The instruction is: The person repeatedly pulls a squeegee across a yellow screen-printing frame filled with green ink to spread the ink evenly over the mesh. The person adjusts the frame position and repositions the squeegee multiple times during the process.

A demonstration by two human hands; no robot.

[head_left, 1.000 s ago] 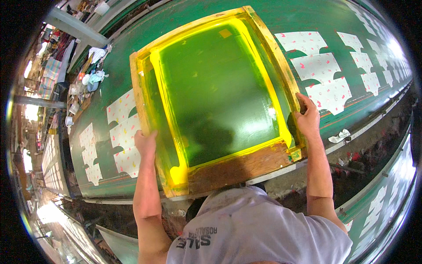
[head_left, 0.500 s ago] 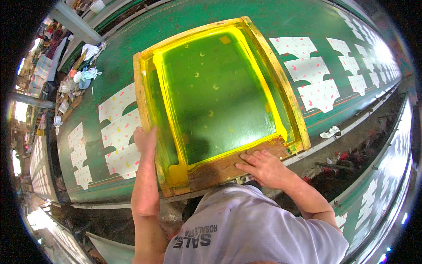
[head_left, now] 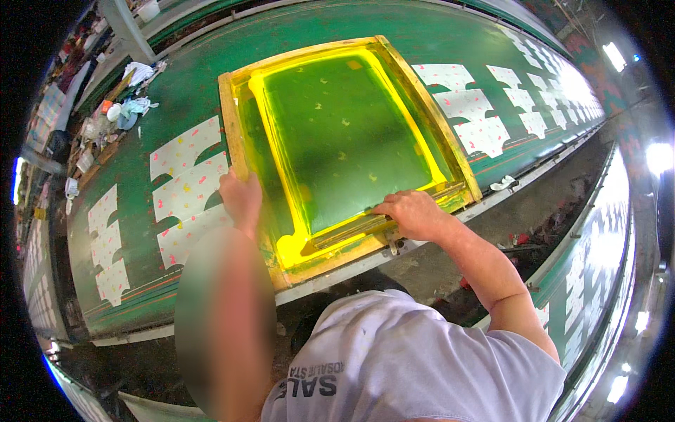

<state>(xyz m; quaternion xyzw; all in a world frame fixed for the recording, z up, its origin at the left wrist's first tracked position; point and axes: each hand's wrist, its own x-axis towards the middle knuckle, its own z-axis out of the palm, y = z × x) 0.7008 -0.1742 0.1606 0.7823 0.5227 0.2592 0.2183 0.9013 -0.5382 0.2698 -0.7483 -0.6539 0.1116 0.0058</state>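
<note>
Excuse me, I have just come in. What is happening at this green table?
Somebody is working with both hands on a wooden frame. The left hand grips its left side; the right hand holds a wooden bar at the near end. The frame lies on the green table, with white patterned pieces on both sides. Bright yellow borders its green panel.

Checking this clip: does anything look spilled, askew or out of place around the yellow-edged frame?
A crumpled white scrap lies at the green table's near edge, right of the wooden frame, unlike the flat patterned pieces. Also, a heavy blur hides much of the left forearm.
</note>
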